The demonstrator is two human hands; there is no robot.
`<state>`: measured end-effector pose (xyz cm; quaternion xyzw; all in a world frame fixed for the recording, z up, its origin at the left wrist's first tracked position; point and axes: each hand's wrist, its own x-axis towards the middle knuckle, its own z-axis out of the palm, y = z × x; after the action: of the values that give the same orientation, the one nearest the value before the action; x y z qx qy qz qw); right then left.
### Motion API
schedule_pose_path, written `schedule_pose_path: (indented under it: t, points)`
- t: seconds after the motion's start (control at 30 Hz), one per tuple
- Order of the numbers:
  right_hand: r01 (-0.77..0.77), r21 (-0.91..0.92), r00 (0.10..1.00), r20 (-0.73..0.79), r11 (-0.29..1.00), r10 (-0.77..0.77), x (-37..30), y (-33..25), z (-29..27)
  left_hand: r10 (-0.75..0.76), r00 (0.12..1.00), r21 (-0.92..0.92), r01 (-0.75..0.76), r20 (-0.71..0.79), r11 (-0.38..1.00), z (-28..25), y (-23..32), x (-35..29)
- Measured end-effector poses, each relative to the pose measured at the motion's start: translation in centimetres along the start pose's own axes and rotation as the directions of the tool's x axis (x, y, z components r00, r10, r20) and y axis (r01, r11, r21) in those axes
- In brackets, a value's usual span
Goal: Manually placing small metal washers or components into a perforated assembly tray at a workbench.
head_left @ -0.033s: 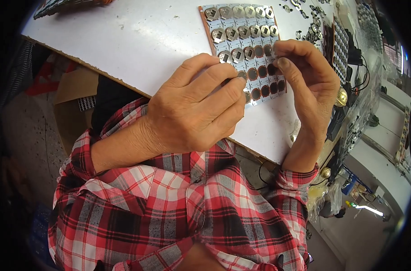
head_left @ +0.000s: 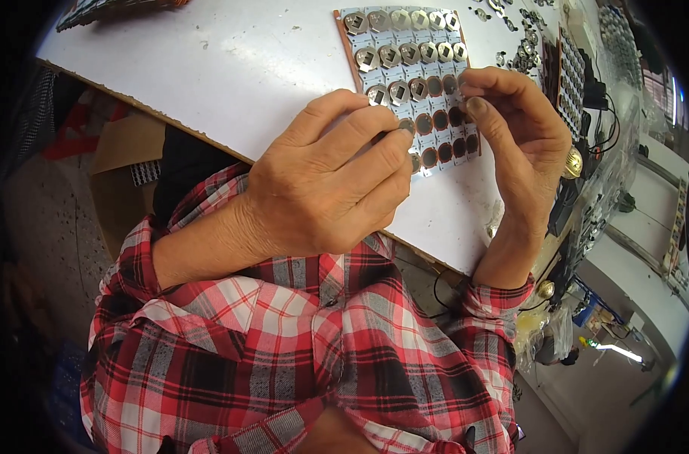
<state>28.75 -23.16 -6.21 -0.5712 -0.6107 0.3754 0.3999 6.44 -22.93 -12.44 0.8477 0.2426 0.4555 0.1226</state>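
Note:
A blue circuit board panel with a brown edge lies on the white table. Silver round metal clips with square openings sit on its two far rows and on the left part of the third. Bare dark round pads show on the rest. My left hand is bent over the panel's near left part, fingers curled together; what its fingertips hold, if anything, is hidden. At the panel's right edge, my right hand brings thumb and forefinger together in a pinch, around something small that I cannot make out.
Loose metal clips lie scattered on the table beyond my right hand. Another panel stands at the right, near black cables. The table's front edge runs under my left wrist. A cardboard box is below, at the left.

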Motion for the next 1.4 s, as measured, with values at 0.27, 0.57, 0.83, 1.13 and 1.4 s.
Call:
schedule_pose_path:
  t: [0.27,0.57,0.83,1.13,1.4]
  points:
    - [-0.04,-0.04,0.999,-0.011,0.998,0.04,0.3,-0.3,0.8,0.022,0.999,0.006,-0.022,0.033,1.0,-0.3,-0.2,-0.2]
    - [-0.111,0.008,0.993,-0.047,0.994,0.112,0.8,-0.5,1.5,0.022,1.0,-0.004,-0.022,-0.008,1.0,0.2,-0.2,-0.4]
    - [-0.085,-0.108,0.995,-0.064,0.991,0.078,0.6,-0.4,2.0,0.026,1.0,-0.001,-0.026,-0.015,1.0,0.3,-0.3,-0.6]
    - [0.128,-0.279,0.984,-0.087,0.952,-0.158,0.3,0.6,2.7,0.029,1.0,-0.003,-0.029,-0.006,1.0,0.2,-0.2,-0.6]
    - [0.086,-0.171,0.99,-0.097,0.981,-0.103,0.1,0.6,2.8,-0.012,0.999,0.001,0.012,-0.047,1.0,0.6,0.2,-0.6]
